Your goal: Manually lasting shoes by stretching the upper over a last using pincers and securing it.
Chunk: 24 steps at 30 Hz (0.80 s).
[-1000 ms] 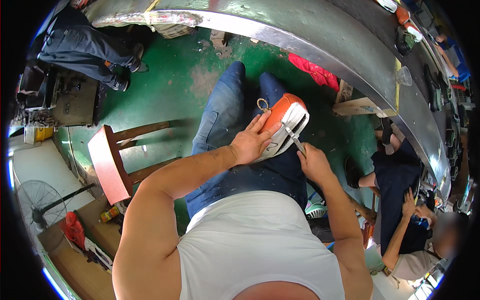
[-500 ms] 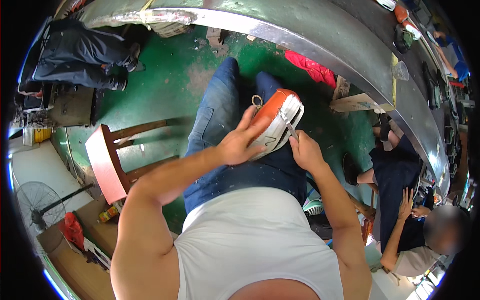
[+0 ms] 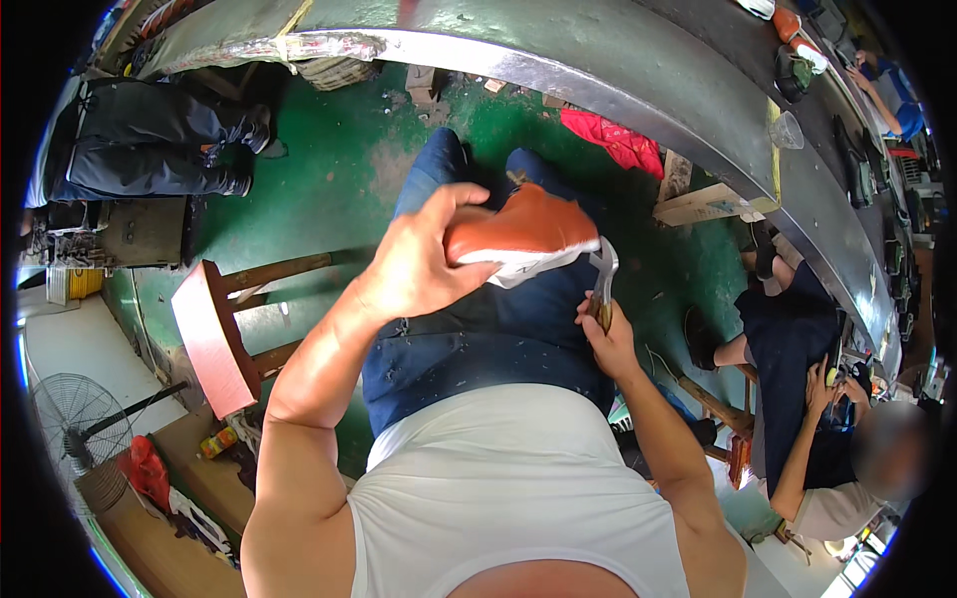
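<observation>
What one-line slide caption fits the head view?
Seated worker's left hand grips an orange shoe over the lap while the right hand holds a metal tool at its sole.

Orange white-soled shoe (image 3: 518,234) held above lap; metal hammer (image 3: 602,281) touching sole.

Room for the hands is tight: the left hand (image 3: 419,264) grips the shoe (image 3: 523,231) and the right hand (image 3: 606,339) grips the pincers (image 3: 603,279) right over the lap, with the person's own thighs (image 3: 478,329) directly beneath and the long metal bench (image 3: 558,70) arching across from 11 to 2 o'clock. At 9 o'clock the wooden stool (image 3: 214,339) blocks the near left, though bare green floor (image 3: 329,189) lies between it and the thighs toward 10 o'clock. From 3 to 4 o'clock a seated co-worker (image 3: 797,349) closes off the right side, with the red rag (image 3: 613,140) and a wooden block (image 3: 713,204) on the floor at 1 o'clock.
</observation>
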### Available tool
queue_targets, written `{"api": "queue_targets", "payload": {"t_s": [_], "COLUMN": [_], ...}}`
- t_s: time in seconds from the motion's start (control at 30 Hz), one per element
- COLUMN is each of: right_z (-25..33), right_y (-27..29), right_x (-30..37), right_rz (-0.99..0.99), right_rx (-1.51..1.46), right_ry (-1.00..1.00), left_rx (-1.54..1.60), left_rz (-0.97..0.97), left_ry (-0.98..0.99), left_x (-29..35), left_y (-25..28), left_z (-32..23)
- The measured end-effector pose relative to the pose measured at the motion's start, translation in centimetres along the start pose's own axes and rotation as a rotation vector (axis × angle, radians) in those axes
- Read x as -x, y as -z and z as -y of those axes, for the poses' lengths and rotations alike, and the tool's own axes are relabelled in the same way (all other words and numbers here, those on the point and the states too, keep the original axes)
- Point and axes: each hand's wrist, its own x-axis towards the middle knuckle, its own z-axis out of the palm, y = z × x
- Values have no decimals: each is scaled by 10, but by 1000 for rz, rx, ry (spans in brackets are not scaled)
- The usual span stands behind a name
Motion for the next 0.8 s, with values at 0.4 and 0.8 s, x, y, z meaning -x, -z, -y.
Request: {"api": "queue_targets", "payload": {"t_s": [0.4, 0.8], "right_z": [83, 156], "right_y": [21, -11], "right_x": [-26, -81], "right_rz": [283, 715], "right_rx": [479, 947], "right_ry": [-18, -148], "left_rx": [993, 964], "left_rz": [196, 107], "left_ry": [751, 353], "left_x": [-42, 2], "left_y": [-108, -129], "left_z": [137, 119]}}
